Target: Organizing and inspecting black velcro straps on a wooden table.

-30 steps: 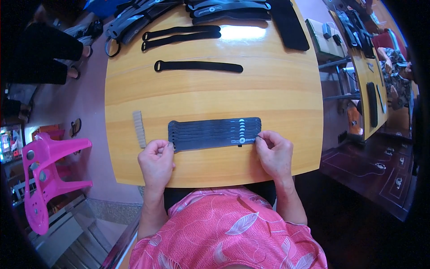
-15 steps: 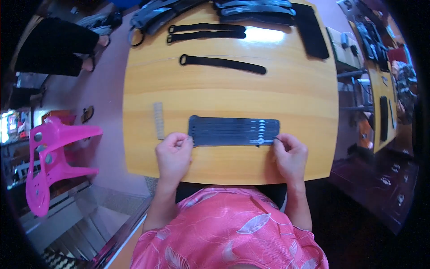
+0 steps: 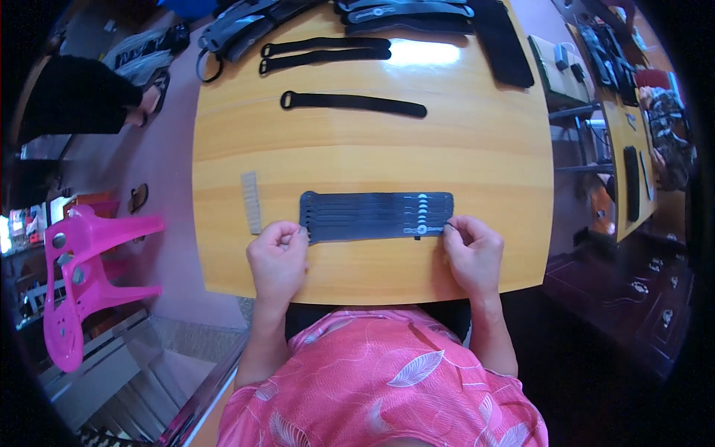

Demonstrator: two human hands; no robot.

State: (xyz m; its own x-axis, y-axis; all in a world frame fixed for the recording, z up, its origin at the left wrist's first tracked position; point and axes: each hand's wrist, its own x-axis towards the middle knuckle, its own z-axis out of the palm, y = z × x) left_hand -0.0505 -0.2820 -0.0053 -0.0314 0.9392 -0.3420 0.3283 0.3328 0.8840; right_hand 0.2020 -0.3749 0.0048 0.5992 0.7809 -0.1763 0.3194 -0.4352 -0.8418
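A set of dark hook-and-loop straps (image 3: 357, 212) lies side by side in overlapping rows on the table, loop ends at the left and white printed marks near the right. At the near left corner my left hand (image 3: 278, 261) is closed, thumb and finger pinching the end of the nearest strap. My right hand (image 3: 475, 253) pinches the same strap's right end. A small dark tab sticks out below the near edge by the printed marks. Left of the straps lies a narrow beige ribbed strip (image 3: 251, 203), apart from my left hand.
On the wooden table (image 3: 372, 153) farther off lie a single black strap (image 3: 354, 103) and two more straps (image 3: 325, 49). Bundled straps (image 3: 406, 15) and a wide black piece (image 3: 503, 46) sit at the back. A pink stool (image 3: 86, 272) stands left; a person's feet (image 3: 153, 100) show beyond.
The whole view has shifted slightly, so the table things appear farther left. Both hands keep their pinch at the two ends of the near strap.
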